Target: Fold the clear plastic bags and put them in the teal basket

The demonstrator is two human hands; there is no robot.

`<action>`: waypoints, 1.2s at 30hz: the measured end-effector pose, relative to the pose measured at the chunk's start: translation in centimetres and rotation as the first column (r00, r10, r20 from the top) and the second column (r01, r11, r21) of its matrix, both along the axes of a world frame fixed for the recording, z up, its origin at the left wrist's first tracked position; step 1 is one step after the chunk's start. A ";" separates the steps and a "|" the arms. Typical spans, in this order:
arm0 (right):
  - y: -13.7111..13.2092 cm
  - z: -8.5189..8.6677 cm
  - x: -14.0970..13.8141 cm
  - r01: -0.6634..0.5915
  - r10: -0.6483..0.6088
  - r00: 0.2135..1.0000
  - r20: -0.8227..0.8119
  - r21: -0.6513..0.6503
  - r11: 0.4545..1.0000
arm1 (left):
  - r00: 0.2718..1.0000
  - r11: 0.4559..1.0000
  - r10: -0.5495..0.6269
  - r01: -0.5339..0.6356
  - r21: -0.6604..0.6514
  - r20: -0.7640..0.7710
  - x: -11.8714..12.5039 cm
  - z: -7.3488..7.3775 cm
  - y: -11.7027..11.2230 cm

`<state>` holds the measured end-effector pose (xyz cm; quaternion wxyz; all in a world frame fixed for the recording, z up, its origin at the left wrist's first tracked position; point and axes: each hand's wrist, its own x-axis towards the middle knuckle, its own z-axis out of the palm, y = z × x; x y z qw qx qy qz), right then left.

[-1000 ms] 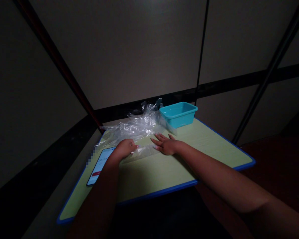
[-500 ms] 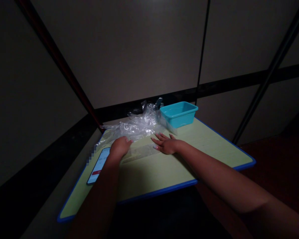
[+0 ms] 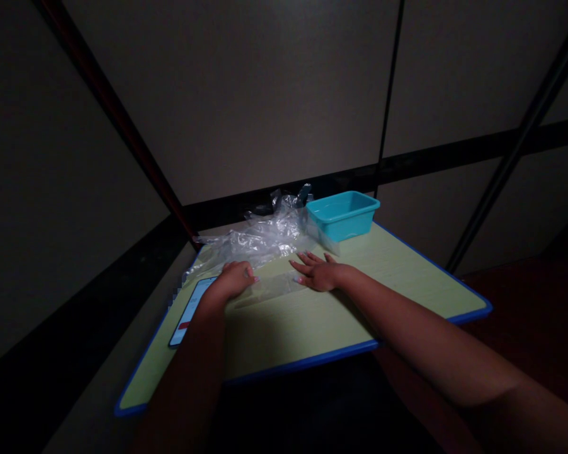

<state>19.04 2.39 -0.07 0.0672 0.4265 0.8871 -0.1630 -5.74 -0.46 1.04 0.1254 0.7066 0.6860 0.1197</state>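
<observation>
A flat clear plastic bag (image 3: 274, 288) lies across the table between my two hands. At its left end my left hand (image 3: 235, 279) is closed, with thumb and fingertips pinched on the plastic; part of the grip is hidden behind the hand. My right hand (image 3: 320, 275) rests palm down with fingers spread on the bag's right end, pressing it to the tabletop. Just beyond both hands is a crumpled heap of clear plastic bags (image 3: 265, 236).
The pale yellow-green table (image 3: 284, 340) has a blue edge. A turquoise plastic basket (image 3: 348, 226) stands at the back right, with plastic against its near side. Partly covered by my left forearm, a phone (image 3: 189, 315) lies at the left. Panelled walls rise behind the table.
My left hand's thumb and fingers have curled in at the bag's left end. The right hand stays flat on the plastic. The view has shifted slightly.
</observation>
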 end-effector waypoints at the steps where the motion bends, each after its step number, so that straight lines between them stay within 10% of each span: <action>1: 0.0 0.0 0.0 0.001 -0.001 1.000 -0.004 -0.001 1.000 | 1.000 1.000 -0.008 0.008 -0.011 0.025 -0.1 -0.1 0.0; 9: -0.2 0.5 0.2 -0.001 0.001 1.000 0.016 -0.002 1.000 | 0.956 0.969 -0.192 0.220 -0.109 0.224 -1.0 -0.4 0.3; 36: -0.1 0.4 0.3 -0.002 0.002 1.000 -0.022 -0.012 1.000 | 0.970 0.981 -0.147 0.169 -0.100 0.192 -1.7 -0.4 0.1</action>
